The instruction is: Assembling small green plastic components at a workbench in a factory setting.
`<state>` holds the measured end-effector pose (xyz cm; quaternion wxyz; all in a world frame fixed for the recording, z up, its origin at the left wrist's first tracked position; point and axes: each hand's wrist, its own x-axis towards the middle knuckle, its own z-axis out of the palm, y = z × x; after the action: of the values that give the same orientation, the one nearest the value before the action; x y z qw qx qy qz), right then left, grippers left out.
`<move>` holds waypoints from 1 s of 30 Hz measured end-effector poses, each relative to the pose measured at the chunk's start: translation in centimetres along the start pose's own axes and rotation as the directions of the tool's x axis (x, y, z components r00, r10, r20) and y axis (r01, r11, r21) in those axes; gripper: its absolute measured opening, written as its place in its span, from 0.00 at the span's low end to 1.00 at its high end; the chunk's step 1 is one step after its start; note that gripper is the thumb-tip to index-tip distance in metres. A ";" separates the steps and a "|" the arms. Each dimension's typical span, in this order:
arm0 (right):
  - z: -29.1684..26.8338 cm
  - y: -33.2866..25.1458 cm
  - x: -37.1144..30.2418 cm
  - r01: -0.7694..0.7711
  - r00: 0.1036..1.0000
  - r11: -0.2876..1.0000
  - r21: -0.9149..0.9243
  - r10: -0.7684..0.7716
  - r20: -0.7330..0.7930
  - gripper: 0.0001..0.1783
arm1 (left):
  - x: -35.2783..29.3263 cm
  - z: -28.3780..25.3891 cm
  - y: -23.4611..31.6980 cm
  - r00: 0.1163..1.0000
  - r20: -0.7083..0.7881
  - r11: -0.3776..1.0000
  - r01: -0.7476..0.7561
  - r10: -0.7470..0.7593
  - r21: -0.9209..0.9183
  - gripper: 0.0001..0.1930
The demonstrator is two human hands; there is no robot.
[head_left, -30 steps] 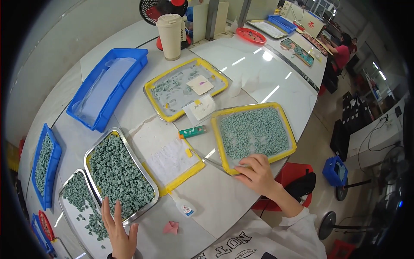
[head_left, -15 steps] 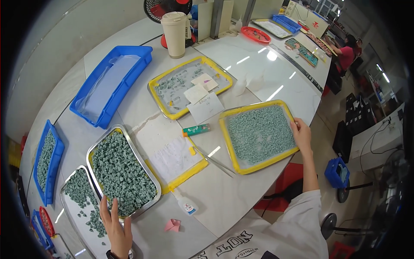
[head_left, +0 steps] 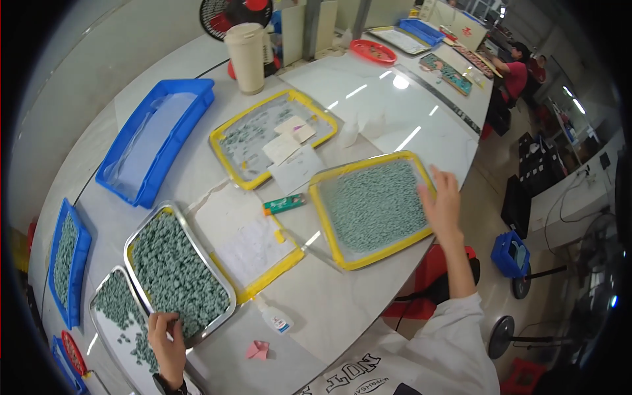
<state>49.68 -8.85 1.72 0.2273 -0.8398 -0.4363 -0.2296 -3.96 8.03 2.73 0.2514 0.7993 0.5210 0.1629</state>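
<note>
Head view is showing the right hand (head_left: 444, 207) hovering over the right side of a yellow-edged tray (head_left: 388, 251), so the tray is lying to the left of these fingers and partly below them. Its long axis, only a little longer than the short one, is running across the desk (head_left: 329, 289), rising slightly toward the right. The right hand is clearly the nearer one; the left hand (head_left: 168, 345) is staying well apart, at the lower end of a silver metal tray (head_left: 230, 296), whose long axis is slanting from upper left to lower right.

The right fingers are standing loosely spread, with the thumb apart, and they are holding nothing that I can see; whether they are touching the rim, I cannot tell. The left fingers are bending inward at the tray's edge, and I cannot tell if they are pinching something.

In the yellow-edged tray, fine green chips (head_left: 372, 204) are forming an even, grainy layer. In the metal tray, coarser green chips (head_left: 178, 263) are making a rougher, angular heap inside the smooth, shiny rim. Between both trays, a flat paper sheet (head_left: 250, 250) with yellow border is lying, and a small white plastic bottle (head_left: 275, 319) is resting near its lower corner
</note>
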 end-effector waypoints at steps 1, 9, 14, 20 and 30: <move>-1.2 -4.5 -0.2 0.016 0.999 0.988 0.156 -0.023 0.045 0.21 | -0.4 -0.3 -0.6 1.000 -0.005 1.000 -0.008 0.008 -0.003 0.11; -3.5 -19.5 -9.1 0.486 0.469 0.585 0.649 -0.802 0.370 0.48 | 0.2 -1.1 1.4 0.996 -0.005 0.977 0.085 -0.086 0.194 0.12; -1.7 -21.5 -10.6 0.559 0.425 0.523 0.644 -0.847 0.319 0.43 | -1.3 -1.3 1.1 0.985 -0.172 0.979 0.012 0.024 0.205 0.09; 0.1 -23.1 -11.1 0.513 0.430 0.491 0.704 -0.857 0.285 0.37 | -6.0 -1.6 1.3 0.939 0.339 -0.148 0.329 -0.051 -0.933 0.13; -1.4 -24.5 -10.8 -0.243 0.756 -0.121 0.963 -0.645 0.110 0.25 | -8.0 5.7 4.3 0.829 0.549 -0.214 0.519 -0.108 -0.827 0.07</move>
<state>23.38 -3.81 0.99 0.5739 -0.3245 -0.6368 0.3997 -0.97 -2.03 0.51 0.8563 0.1924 0.3685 0.3065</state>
